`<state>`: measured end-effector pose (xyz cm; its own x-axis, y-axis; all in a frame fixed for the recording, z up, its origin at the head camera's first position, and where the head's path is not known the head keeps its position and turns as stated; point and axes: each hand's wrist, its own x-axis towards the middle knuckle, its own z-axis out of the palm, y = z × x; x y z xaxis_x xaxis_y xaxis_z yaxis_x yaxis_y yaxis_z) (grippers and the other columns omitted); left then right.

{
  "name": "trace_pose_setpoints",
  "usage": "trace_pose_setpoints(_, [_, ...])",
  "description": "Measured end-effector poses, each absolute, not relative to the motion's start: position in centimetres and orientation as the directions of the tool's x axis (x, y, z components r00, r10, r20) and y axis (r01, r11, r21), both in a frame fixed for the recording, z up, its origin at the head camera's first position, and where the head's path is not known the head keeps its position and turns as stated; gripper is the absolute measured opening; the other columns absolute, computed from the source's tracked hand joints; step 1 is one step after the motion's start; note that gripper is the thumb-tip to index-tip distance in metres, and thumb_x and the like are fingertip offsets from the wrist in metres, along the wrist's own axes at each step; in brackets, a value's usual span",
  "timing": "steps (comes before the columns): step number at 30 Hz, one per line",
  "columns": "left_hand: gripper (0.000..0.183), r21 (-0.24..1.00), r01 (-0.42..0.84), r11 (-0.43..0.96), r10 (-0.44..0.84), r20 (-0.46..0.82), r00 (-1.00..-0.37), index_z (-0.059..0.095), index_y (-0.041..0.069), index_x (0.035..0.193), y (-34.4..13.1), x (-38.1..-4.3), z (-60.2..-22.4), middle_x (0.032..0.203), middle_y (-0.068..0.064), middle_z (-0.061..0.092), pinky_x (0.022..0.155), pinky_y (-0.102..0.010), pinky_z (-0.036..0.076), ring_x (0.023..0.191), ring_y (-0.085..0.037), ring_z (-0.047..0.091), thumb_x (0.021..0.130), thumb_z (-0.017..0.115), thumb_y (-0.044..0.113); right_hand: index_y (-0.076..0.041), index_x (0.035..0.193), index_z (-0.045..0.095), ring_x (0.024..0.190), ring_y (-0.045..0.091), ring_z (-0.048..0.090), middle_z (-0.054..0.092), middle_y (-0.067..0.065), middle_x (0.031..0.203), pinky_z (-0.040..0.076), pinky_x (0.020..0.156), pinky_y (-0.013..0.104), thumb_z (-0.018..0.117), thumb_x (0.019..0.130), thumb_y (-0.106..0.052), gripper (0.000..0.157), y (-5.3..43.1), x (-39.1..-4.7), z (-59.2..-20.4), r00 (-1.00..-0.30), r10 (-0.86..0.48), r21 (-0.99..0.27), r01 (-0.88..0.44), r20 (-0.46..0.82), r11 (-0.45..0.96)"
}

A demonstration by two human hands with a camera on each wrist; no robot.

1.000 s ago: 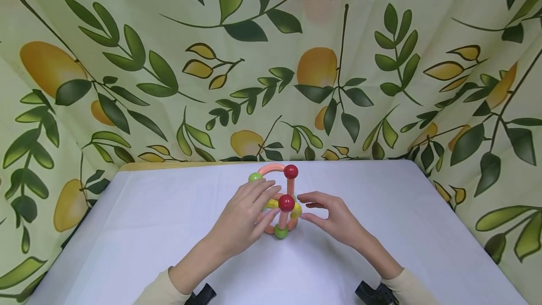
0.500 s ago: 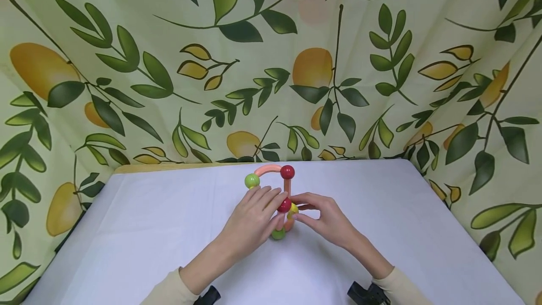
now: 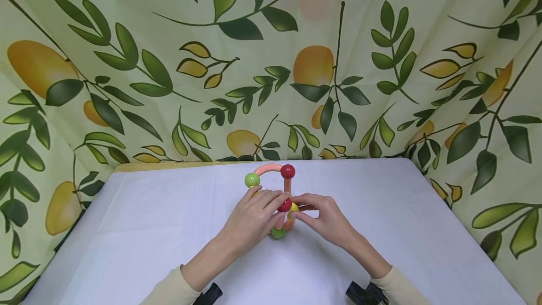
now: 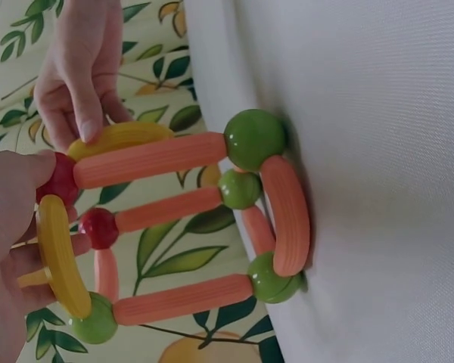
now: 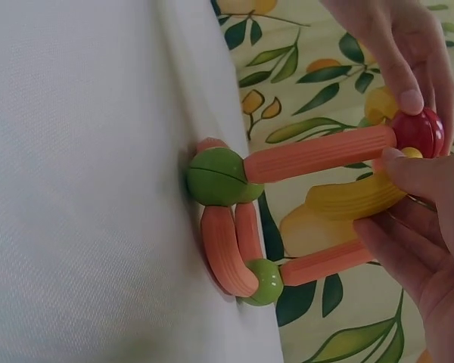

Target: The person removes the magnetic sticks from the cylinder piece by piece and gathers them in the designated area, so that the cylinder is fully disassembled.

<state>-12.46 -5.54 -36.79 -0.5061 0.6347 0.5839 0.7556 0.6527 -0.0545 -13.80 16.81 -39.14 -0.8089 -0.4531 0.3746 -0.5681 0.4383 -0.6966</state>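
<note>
On the white-covered table (image 3: 127, 244): one upright open frame (image 4: 183, 299), ribbed coral rods (image 4: 151, 160) jointed by glossy green balls (image 4: 255, 140), lower balls down, apparently for stability. Left hand (image 3: 250, 222): thumb and fingers about a glossy red ball (image 4: 61, 178) at an upper corner, seemingly bracing it. Right hand (image 3: 328, 214): curved yellow rod (image 5: 354, 198) pinched narrowly beside that ball, likely for alignment.
</note>
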Motion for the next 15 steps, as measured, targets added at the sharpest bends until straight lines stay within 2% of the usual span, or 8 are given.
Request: trace_pose_setpoints(15, [0.048,-0.040,0.754,0.655,0.635,0.571,-0.521,0.065,0.010,0.125,-5.31,-12.24,-36.39,0.114,-0.002,0.070,0.103,-0.043,0.045,0.108,-0.015,0.064,0.083,0.081,0.025,-0.004,0.119,0.068,0.100,0.020,0.069,0.071,0.007,0.113,0.057,0.080,0.026,0.076,0.084,-0.004,0.036,16.54,-13.74,-39.35,-0.822,-0.456,-0.716,-0.542,0.341,0.440])
